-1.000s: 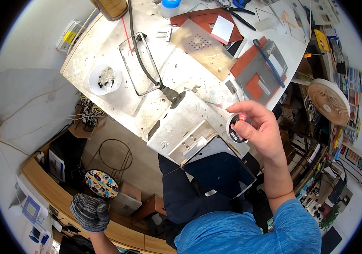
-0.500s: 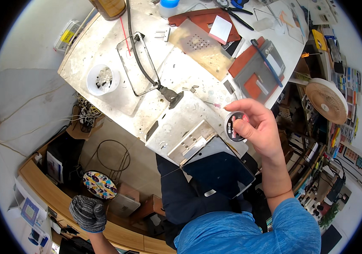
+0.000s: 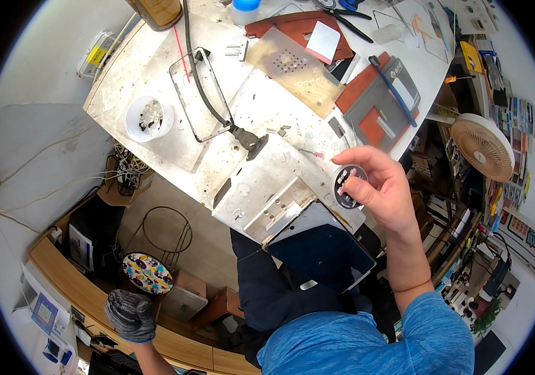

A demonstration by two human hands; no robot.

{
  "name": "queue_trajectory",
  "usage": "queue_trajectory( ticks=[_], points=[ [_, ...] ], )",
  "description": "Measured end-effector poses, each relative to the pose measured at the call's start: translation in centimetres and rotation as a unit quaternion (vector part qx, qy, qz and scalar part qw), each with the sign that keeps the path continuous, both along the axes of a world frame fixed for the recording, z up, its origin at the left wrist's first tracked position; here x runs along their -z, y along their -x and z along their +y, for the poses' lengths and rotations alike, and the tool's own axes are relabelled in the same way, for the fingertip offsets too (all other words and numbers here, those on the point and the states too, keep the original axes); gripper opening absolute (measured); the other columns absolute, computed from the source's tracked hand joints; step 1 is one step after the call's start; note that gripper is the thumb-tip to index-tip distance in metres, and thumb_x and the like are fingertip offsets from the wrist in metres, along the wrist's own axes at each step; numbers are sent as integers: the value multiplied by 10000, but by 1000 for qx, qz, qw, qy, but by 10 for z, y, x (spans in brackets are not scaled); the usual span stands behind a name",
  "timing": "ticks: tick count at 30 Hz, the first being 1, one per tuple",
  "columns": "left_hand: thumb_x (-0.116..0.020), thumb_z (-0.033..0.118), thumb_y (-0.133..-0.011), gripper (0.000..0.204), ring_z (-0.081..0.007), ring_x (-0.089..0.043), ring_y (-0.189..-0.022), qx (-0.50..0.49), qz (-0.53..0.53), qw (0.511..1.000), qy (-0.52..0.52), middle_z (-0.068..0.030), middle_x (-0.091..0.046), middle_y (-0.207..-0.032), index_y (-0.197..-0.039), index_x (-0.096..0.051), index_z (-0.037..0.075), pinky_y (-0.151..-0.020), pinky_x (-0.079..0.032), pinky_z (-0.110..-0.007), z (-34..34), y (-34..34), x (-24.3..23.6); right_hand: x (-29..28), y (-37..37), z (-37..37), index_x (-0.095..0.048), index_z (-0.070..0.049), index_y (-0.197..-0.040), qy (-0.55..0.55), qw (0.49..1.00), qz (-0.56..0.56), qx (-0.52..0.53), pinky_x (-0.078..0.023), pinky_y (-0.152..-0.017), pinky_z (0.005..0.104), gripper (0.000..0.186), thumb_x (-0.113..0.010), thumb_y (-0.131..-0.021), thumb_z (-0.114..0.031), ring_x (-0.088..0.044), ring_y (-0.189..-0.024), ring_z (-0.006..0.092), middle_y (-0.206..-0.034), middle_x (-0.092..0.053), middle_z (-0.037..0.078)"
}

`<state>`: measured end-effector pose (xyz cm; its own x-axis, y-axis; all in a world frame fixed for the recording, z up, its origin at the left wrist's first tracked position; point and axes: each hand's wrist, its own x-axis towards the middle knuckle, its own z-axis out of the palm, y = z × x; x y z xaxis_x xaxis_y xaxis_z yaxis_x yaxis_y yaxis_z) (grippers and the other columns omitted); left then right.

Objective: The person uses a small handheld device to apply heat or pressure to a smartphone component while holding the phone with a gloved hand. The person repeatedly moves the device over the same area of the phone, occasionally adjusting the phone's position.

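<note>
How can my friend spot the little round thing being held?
Find the big white table. At its near edge, by the dark rectangular screen, look at the ungloved right hand. It pinches a small disc; unlike the screen, that's round, with reddish marks on black.

grey knit-gloved left hand [image 3: 130,315]: curled, at near left
bare right hand [image 3: 381,185]: pinched grip, pointing left
bare right forearm [image 3: 409,262]: stretched toward the far side

Bench [image 3: 108,94] & floor [image 3: 208,250], misc.
White tub [image 3: 133,119] w/ scraps [image 3: 151,115], L side; pliers [image 3: 356,29] nr top; beige fan [image 3: 481,149] R; patterned stool [image 3: 147,272] lower L; tangled cables [image 3: 132,165] nr bench corner.
</note>
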<state>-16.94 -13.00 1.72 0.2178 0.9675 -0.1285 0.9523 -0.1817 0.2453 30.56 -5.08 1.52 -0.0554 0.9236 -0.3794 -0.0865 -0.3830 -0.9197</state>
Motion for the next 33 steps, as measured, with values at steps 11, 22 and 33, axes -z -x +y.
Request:
queue_trajectory(
  ticks=[11,22,33],
  points=[
    [-522,405,-907,376,-341,-559,-690,-9,-126,990,64,-91,-593,-712,-701,-601,100,-652,-427,-461,-7,-26,10,3,-5,-17,-565,20,-1170,49,998,39,6,-488,-730,200,316,-651,-888,-92,-578,-833,59,-1002,-605,42],
    [-530,338,-915,333,-339,-592,-675,13,-167,983,74,-119,-622,-714,-753,-650,73,-624,-460,-439,-39,-77,43,19,-17,-30,-517,-46,-1145,96,994,56,20,-453,-623,190,270,-618,-905,-112,-597,-791,61,-978,-607,21],
    [-555,270,-908,266,-316,-613,-691,-4,-155,980,126,-125,-642,-741,-781,-659,61,-644,-482,-421,-65,-82,62,31,-12,-42,-590,-71,-1123,-26,988,-152,-17,-415,-650,217,307,-676,-831,-114,-520,-802,77,-902,-544,0]
  ],
)
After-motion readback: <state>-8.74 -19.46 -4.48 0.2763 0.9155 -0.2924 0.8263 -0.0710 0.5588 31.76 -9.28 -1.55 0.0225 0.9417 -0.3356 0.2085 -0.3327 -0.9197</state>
